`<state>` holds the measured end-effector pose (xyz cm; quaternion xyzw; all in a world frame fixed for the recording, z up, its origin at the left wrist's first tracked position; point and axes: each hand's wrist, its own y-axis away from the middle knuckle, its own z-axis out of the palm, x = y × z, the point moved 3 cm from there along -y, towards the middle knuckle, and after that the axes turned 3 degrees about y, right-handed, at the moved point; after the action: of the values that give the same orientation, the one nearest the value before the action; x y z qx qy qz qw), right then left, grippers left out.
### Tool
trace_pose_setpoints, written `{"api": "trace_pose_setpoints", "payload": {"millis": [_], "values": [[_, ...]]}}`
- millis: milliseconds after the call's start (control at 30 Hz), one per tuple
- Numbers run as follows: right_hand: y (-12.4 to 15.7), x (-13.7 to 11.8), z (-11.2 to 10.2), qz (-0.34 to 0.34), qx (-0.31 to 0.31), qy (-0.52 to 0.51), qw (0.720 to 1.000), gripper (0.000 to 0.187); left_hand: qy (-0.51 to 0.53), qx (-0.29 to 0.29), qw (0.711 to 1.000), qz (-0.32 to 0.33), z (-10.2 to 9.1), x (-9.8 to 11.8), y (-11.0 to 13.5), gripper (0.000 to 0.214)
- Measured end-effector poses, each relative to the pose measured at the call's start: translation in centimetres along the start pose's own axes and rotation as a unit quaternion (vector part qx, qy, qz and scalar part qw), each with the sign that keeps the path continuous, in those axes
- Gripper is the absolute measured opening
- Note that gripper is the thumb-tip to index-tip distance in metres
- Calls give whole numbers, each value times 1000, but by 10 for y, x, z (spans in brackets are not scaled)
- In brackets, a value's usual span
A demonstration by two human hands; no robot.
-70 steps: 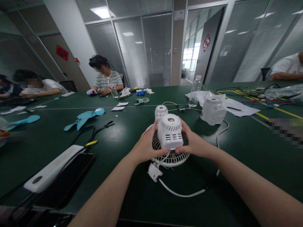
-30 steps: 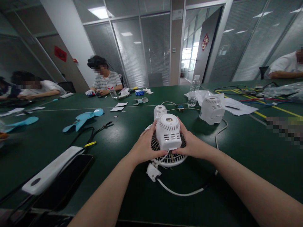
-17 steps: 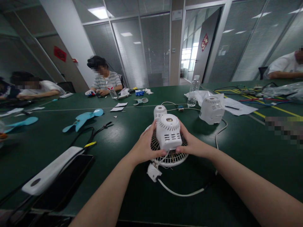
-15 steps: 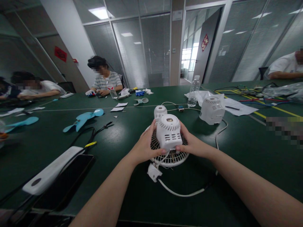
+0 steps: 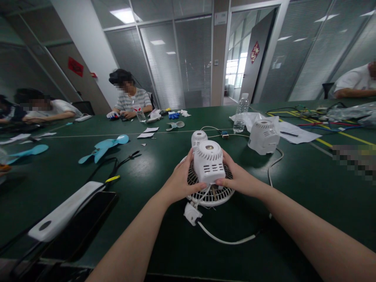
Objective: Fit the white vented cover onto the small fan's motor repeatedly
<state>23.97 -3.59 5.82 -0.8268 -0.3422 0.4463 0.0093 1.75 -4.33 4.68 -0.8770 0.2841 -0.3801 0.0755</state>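
Between my two hands is a white plastic fan motor housing (image 5: 209, 162) with slotted vents. My left hand (image 5: 182, 177) grips its left side, thumb along the lower front edge. On the other side, my right hand (image 5: 237, 175) holds it with the thumb at the front corner. Under the housing lies a round fan grille (image 5: 219, 199), flat on the table. A white cable with a plug (image 5: 192, 214) hangs at the grille's front edge and curves right. Directly behind stands a smaller white vented housing (image 5: 199, 137). My fingertips on the far side are hidden.
At the right stands another white housing (image 5: 263, 137) beside a water bottle (image 5: 241, 113). Blue fan blades (image 5: 104, 148) lie at the left. A white power strip (image 5: 66, 211) and a dark phone (image 5: 80, 227) are front left. Across the table sits a person (image 5: 131, 98).
The housing in my hands has risen very slightly and tilted a little. Both hands keep their hold, and the surrounding things stay where they were.
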Motion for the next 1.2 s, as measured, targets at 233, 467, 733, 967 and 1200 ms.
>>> {"api": "trace_pose_setpoints", "payload": {"millis": [233,467,733,967,1200], "values": [[0,1,-1,-16,1,-1,1000,112,16,-4,1000,-1,1,-3,-1,119],[0,1,-5,2,-15,16,1000,113,24,-5,1000,-5,0,-3,-1,121],[1,0,-6,12,-20,9,1000,111,8,-9,1000,-3,0,0,-2,121],[1,-1,-3,-17,2,-5,1000,127,-27,-18,999,14,0,-2,0,129],[5,-12,-8,-48,81,24,995,123,20,33,999,25,-4,-7,0,90]]}}
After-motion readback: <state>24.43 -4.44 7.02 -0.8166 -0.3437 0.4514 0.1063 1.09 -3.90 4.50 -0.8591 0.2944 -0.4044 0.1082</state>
